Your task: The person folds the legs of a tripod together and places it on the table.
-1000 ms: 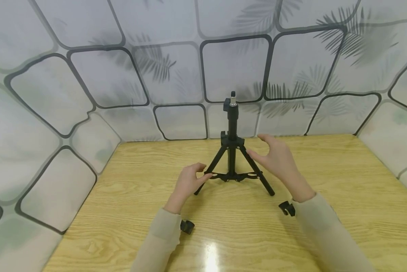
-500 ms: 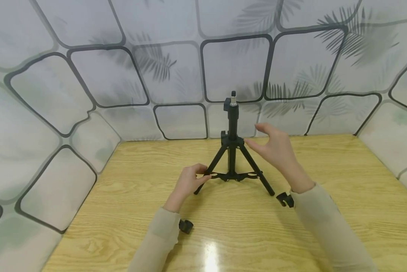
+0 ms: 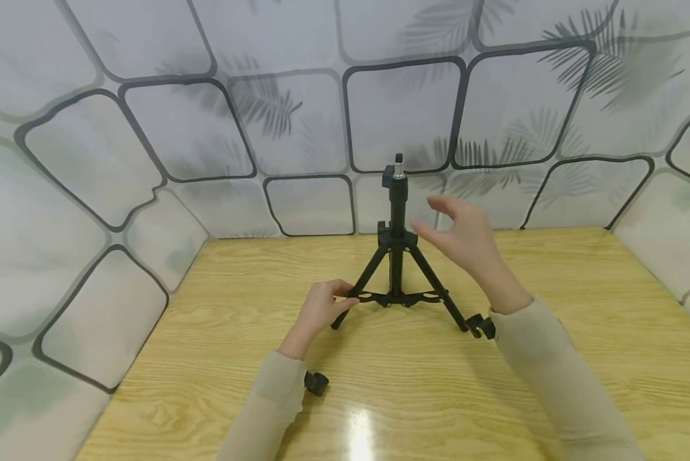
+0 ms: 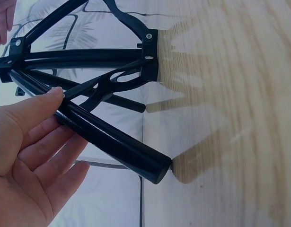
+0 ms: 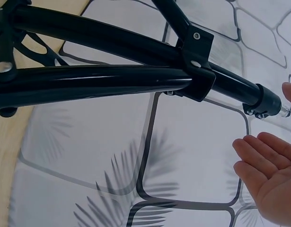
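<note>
A black tripod stand (image 3: pixel 398 208) with a silver tip stands upright on the table, its legs spread. My left hand (image 3: pixel 320 308) pinches the lower part of its left leg (image 4: pixel 114 137), thumb in front and fingers behind, as the left wrist view shows. To the right of the centre column, my right hand (image 3: pixel 465 235) hovers with thumb and fingers spread apart, holding nothing. In the right wrist view its fingers (image 5: pixel 259 158) lie apart from the black tube (image 5: pixel 235 85).
The wooden table (image 3: pixel 402 390) meets a patterned fabric backdrop (image 3: pixel 402 115) at the back and sides. A black wrist-camera piece shows at each sleeve, the right one (image 3: pixel 481 326) appearing close to the right leg's foot.
My right hand has risen alongside the tripod, from beside the right leg to beside the column above the leg joint. My left hand keeps its place on the left leg.
</note>
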Action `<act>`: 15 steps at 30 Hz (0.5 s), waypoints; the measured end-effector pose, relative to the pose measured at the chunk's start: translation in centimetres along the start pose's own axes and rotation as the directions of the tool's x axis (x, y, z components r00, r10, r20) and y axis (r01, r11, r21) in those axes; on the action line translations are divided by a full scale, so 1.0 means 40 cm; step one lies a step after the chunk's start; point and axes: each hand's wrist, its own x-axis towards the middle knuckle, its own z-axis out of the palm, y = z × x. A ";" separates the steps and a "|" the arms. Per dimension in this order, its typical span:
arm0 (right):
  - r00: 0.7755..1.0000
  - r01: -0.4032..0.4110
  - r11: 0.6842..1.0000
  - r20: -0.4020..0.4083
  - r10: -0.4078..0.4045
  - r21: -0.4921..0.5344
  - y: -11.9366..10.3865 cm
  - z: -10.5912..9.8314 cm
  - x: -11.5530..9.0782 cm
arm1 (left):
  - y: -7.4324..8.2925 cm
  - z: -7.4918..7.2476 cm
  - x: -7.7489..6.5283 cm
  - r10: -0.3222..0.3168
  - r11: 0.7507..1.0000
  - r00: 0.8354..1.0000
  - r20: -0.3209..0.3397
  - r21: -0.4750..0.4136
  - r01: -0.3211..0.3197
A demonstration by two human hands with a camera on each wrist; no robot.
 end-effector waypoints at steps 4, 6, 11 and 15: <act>1.000 0.022 1.000 0.008 -0.022 -0.007 -0.011 0.001 0.014 | -0.004 0.001 0.001 -0.008 1.000 1.000 0.004 -0.004 0.008; 0.999 0.040 0.999 0.008 -0.040 -0.019 -0.017 0.001 0.022 | -0.005 0.001 0.002 -0.017 1.000 1.000 0.009 -0.009 0.017; 0.997 0.070 0.997 -0.008 -0.070 -0.024 -0.029 0.001 0.041 | -0.003 -0.002 0.007 -0.043 0.998 0.999 0.026 -0.037 0.044; 0.999 0.046 0.999 0.001 -0.046 -0.003 -0.036 0.001 0.053 | 0.000 -0.004 0.006 -0.072 0.996 0.996 0.045 -0.051 0.074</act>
